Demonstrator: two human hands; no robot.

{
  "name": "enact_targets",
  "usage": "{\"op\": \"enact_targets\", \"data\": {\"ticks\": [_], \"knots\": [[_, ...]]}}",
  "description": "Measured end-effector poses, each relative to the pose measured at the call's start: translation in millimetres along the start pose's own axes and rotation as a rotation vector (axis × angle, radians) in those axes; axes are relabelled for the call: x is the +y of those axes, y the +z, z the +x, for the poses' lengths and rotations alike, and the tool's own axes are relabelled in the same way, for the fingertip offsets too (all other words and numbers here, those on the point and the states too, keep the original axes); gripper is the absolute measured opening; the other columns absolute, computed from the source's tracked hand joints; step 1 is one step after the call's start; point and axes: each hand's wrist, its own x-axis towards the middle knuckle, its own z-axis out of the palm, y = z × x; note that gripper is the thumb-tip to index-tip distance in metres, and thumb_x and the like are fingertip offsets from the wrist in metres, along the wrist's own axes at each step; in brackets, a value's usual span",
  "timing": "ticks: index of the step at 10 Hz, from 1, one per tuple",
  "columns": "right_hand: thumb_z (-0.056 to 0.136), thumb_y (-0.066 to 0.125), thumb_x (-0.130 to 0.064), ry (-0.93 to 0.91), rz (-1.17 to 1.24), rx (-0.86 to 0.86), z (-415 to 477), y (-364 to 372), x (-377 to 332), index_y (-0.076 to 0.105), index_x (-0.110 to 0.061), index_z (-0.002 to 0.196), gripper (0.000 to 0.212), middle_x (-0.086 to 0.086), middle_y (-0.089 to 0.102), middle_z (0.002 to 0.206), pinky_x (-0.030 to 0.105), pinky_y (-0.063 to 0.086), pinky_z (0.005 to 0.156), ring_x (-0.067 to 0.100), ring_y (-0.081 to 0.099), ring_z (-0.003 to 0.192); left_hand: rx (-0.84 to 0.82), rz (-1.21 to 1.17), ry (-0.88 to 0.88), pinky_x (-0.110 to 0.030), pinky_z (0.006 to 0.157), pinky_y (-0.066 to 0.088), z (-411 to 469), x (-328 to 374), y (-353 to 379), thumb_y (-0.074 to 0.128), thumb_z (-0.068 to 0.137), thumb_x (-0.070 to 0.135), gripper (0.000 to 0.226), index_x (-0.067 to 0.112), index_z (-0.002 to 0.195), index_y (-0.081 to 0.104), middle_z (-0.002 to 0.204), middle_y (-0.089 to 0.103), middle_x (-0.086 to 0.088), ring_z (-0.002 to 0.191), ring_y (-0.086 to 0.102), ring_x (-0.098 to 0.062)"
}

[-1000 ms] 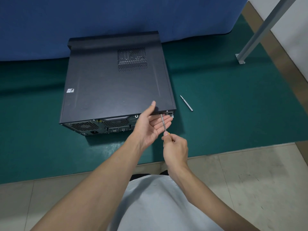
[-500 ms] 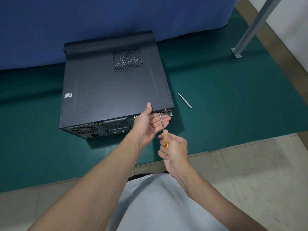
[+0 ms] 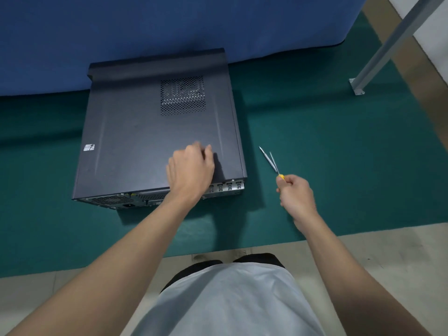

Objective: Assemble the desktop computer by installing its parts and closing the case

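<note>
Since the earlier view, the left hand [image 3: 191, 168] has lifted from the rear lip of the computer case [image 3: 135, 141] onto its top, and the right hand [image 3: 297, 195] has swung away from the rear corner, out over the green mat [image 3: 339, 166]. The case lies flat on its side at the left of the mat. Its long axis runs away from the person toward the blue curtain [image 3: 169, 25], with the rear ports facing the person and the front bezel at the far end. The side panel [image 3: 126, 122] is on and sits flush, vent grille upward, so the case looks closed. The left hand rests on this panel near the rear right corner, fingers laid loosely on the metal and holding nothing, though the tips are blurred. To the right, the right hand's curled fingers grip the yellow-handled screwdriver [image 3: 274, 163], its shaft pointing away and slightly left, just beside a loose metal bit [image 3: 264, 155] on the mat. The work appears almost complete. Whether every rear screw is seated cannot be seen, and little beyond setting down the tool seems left.
</note>
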Motion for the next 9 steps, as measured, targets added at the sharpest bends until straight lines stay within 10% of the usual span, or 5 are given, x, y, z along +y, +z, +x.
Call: {"op": "enact_targets", "data": {"ticks": [2, 5, 9], "knots": [[0.096, 0.052, -0.020, -0.192, -0.342, 0.148, 90, 11, -11, 0.062, -0.002, 0.104, 0.022, 0.018, 0.062, 0.102, 0.034, 0.041, 0.081, 0.037, 0.054, 0.100, -0.052, 0.248, 0.134, -0.043, 0.110, 0.021, 33, -11, 35, 0.030, 0.098, 0.051, 0.057, 0.018, 0.144, 0.034, 0.155, 0.024, -0.010, 0.140, 0.022, -0.028], [0.094, 0.055, -0.022, -0.259, -0.794, 0.046, 144, 21, -17, 0.062, -0.005, 0.109, 0.025, 0.018, 0.054, 0.111, 0.043, 0.046, 0.081, 0.036, 0.050, 0.105, -0.074, 0.284, 0.125, -0.042, 0.113, 0.013, 38, -13, 40, 0.022, 0.097, 0.054, 0.062, 0.022, 0.149, 0.024, 0.160, 0.014, -0.006, 0.146, 0.010, -0.019], [0.092, 0.059, -0.025, -0.273, -0.553, 0.063, 126, 2, -36, 0.063, -0.007, 0.117, 0.031, 0.015, 0.059, 0.119, 0.037, 0.041, 0.095, 0.033, 0.050, 0.114, -0.083, 0.290, 0.136, -0.042, 0.113, 0.010, 37, -11, 40, 0.020, 0.096, 0.055, 0.063, 0.022, 0.150, 0.021, 0.161, 0.010, -0.004, 0.147, 0.006, -0.017]]}}
